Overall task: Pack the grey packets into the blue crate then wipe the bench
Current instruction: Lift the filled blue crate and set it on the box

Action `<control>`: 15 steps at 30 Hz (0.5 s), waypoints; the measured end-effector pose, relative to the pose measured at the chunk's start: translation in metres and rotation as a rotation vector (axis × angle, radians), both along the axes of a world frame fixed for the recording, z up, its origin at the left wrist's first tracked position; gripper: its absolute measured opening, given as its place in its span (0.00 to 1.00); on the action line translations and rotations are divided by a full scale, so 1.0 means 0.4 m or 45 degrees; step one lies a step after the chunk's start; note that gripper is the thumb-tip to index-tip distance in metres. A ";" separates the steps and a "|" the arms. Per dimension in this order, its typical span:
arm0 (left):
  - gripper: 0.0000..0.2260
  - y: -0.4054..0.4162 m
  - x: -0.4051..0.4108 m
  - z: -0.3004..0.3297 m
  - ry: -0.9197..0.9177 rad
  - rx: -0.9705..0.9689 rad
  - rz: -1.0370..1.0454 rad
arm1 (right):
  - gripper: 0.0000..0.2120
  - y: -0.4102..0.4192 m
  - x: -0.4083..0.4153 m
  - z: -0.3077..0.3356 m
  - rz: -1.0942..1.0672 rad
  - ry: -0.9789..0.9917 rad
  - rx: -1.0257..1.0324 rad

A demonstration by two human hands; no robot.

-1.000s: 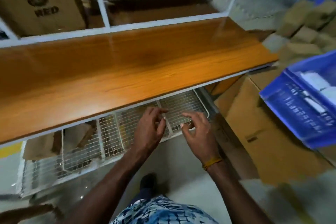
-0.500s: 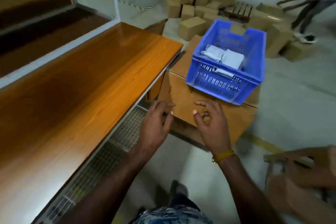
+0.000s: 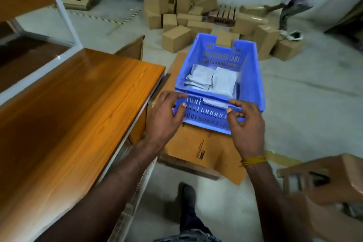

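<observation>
At the crate's near wall, both hands arrive with nothing in them.

Fingers spread and loosely bent: left hand point(image 3: 167, 118) at seven o'clock of the blue crate point(image 3: 249, 76), right hand point(image 3: 245, 124) at five. Grey packets point(image 3: 212, 80) lie inside; the crate sits on a flattened carton point(image 3: 196, 149). Packing looks finished; next comes gripping the rim, or wiping the bare bench point(image 3: 64, 112) at nine.

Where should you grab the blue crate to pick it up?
Probably by the near rim of the blue crate, one hand toward each corner, coming from the front where the left hand and right hand already hover. The rim forms a lip for fingers to hook under, and the grey packets lie low inside.
</observation>
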State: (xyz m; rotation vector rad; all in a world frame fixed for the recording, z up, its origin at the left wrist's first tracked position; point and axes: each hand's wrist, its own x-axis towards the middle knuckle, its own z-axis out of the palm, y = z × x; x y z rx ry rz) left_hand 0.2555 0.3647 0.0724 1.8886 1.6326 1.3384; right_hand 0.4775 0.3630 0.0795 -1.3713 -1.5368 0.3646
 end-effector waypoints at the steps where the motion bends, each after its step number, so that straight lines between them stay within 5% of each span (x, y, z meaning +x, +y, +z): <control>1: 0.13 0.054 0.005 0.007 0.025 0.013 0.014 | 0.10 0.051 0.015 0.007 -0.016 0.001 0.019; 8: 0.14 0.441 0.061 0.022 0.269 -0.062 0.124 | 0.11 0.407 0.166 0.022 -0.129 -0.110 0.041; 15: 0.18 0.702 0.083 -0.035 0.568 -0.410 0.255 | 0.17 0.641 0.260 -0.074 -0.206 -0.296 -0.395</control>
